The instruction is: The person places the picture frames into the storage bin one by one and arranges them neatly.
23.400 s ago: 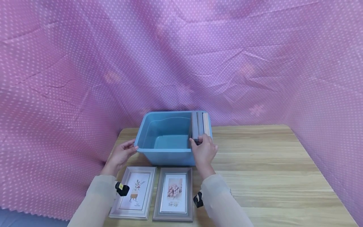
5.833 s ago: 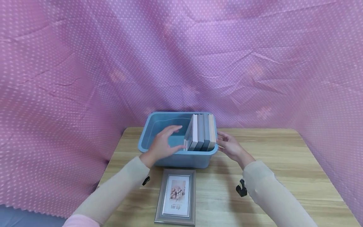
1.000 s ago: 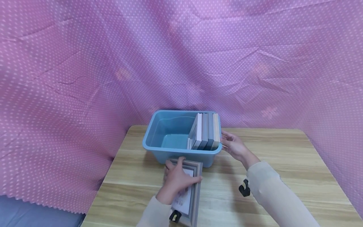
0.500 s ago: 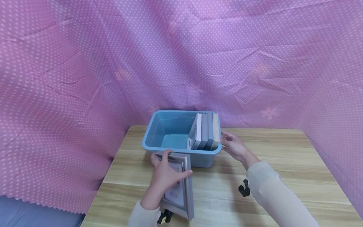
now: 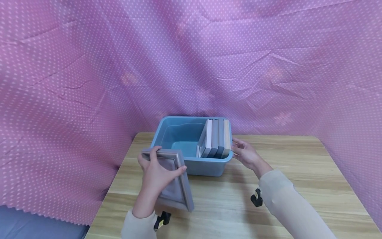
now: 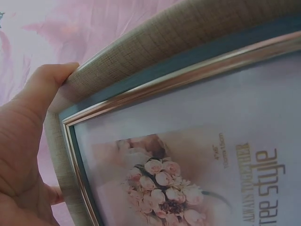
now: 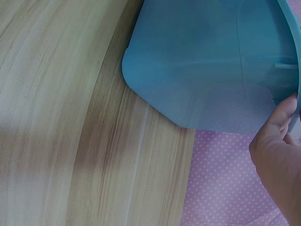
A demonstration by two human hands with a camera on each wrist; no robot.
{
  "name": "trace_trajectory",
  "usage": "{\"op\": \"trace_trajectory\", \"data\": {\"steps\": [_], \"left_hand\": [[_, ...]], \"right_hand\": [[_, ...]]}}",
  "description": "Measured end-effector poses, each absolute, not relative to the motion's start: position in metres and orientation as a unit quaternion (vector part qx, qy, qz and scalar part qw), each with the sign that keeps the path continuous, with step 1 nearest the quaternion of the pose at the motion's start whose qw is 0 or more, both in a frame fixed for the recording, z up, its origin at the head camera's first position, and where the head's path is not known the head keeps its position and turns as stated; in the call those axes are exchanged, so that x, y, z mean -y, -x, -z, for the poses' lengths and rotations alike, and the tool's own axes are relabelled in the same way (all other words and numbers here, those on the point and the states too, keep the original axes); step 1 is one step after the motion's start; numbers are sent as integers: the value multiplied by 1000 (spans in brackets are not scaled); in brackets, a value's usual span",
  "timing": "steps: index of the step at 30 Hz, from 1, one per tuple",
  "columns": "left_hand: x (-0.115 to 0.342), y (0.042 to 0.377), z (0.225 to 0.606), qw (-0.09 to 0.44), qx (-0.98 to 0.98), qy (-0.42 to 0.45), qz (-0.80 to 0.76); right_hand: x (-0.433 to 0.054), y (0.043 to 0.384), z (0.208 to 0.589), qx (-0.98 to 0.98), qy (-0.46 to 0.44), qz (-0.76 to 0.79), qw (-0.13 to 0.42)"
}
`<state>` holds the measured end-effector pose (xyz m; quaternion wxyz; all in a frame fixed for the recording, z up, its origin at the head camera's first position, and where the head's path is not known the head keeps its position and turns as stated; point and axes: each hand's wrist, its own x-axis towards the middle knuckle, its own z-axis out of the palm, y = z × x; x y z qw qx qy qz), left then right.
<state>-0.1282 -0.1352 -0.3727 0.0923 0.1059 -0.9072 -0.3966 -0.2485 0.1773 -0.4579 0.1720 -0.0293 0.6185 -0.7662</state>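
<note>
My left hand [image 5: 156, 176] grips a picture frame [image 5: 183, 186] by its upper end, thumb on one edge and fingers on the other. The frame stands steeply tilted in front of a blue plastic tub [image 5: 203, 167], overlapping its near left corner. The left wrist view shows the picture frame's taupe border [image 6: 141, 52], gilt inner edge and a print of pale roses with lettering. My right hand [image 5: 247, 156] holds the tub's right side, its thumb and fingers at the rim in the right wrist view.
Several picture frames [image 5: 214, 136] stand on edge along the right inside of the tub. A smaller, thin pale item [image 5: 198, 151] sits at their near left end. A wooden table [image 5: 298, 186] lies beneath, with a pink dotted curtain [image 5: 209, 66] behind and at both sides.
The last frame has come up off the table and swung left and upward in my left hand. Earlier, another frame lay beside it, and fewer stood in the tub. My right hand stays put.
</note>
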Motion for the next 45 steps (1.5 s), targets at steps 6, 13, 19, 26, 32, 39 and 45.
{"op": "trace_trajectory", "data": {"steps": [6, 13, 19, 26, 32, 39, 45], "left_hand": [[148, 135, 358, 155, 901, -93, 395], [158, 142, 340, 228, 889, -87, 387], [165, 150, 323, 310, 876, -46, 368], [169, 165, 306, 379, 858, 38, 344], [169, 180, 296, 396, 845, 122, 337], [163, 202, 293, 401, 827, 200, 339], [163, 225, 301, 376, 831, 252, 323]], "right_hand": [[-177, 245, 458, -612, 42, 771, 170], [-177, 240, 458, -605, 69, 777, 163], [-175, 243, 457, -613, 41, 771, 167], [-177, 246, 458, -619, 35, 766, 171], [-177, 248, 458, -615, 41, 769, 170], [-178, 249, 458, -621, 36, 763, 175], [-179, 250, 457, -622, 35, 762, 180]]}}
